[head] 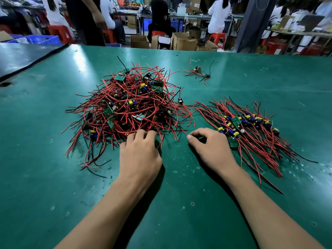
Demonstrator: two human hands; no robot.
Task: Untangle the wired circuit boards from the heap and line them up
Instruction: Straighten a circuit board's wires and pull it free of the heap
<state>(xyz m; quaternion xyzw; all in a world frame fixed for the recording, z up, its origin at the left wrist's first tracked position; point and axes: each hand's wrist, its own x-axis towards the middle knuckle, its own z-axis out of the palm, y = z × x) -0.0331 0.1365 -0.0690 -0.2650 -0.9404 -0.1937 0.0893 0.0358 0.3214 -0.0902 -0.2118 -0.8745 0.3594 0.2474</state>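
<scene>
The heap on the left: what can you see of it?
The heap is a loose mound of small green boards with yellow and blue parts, tangled in thin red and a few black wires that splay out over the green table. The left hand touches its near edge with curled fingertips.

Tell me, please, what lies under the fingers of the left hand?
The left hand curls its fingers onto the near edge of the heap of red-wired boards. Whether they pinch a board or only wires is hidden by the fingers themselves.
</scene>
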